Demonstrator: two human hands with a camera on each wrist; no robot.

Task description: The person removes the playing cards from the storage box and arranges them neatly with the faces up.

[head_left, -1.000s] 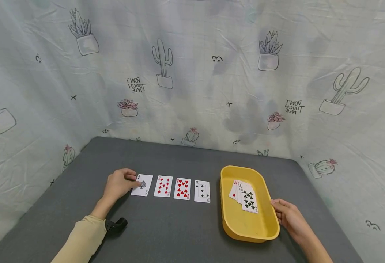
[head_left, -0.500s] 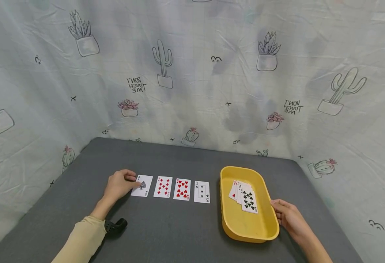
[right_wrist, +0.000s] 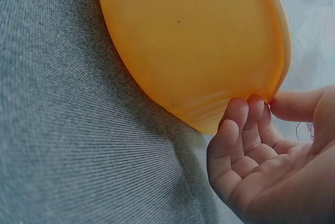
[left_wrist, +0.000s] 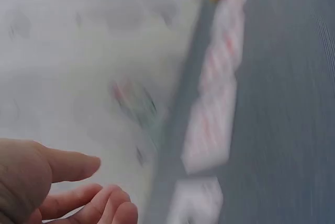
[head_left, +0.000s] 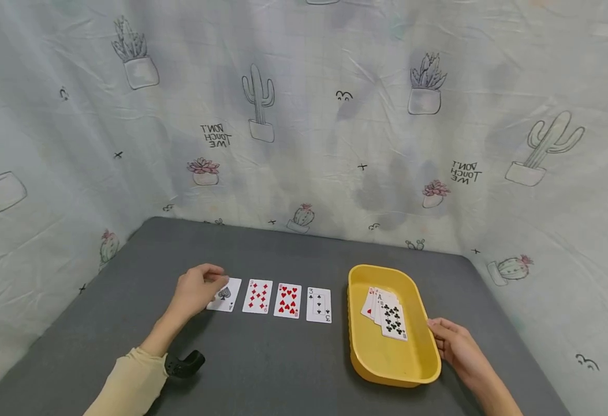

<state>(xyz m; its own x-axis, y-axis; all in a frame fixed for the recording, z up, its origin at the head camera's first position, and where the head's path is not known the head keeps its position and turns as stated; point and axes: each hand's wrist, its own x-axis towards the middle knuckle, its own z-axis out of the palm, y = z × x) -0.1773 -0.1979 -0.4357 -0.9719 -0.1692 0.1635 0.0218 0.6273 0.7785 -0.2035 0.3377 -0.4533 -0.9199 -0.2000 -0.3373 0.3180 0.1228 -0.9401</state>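
Observation:
Four-in-a-row style, several playing cards lie face up: an ace of spades (head_left: 224,296) at the left, a nine of diamonds (head_left: 257,296), a hearts card (head_left: 287,300) and a three of clubs (head_left: 319,305). My left hand (head_left: 196,289) hovers at the ace's upper left and partly covers it. In the left wrist view, thumb and fingers stand apart with nothing between them. At the right, my right hand (head_left: 459,349) pinches the side rim of a yellow tray (head_left: 392,364), thumb outside view of the wall's middle and fingertips against it.
Inside the tray is a fanned pile of cards, a clubs card (head_left: 393,320) on top. The dark grey table (head_left: 262,370) meets a cactus-print curtain (head_left: 309,115) at the back and sides. A black band (head_left: 185,364) sits at my left wrist.
My left hand has lifted off the ace of spades and shifted slightly up and right; its thumb no longer presses the card. The right hand and tray stay put.

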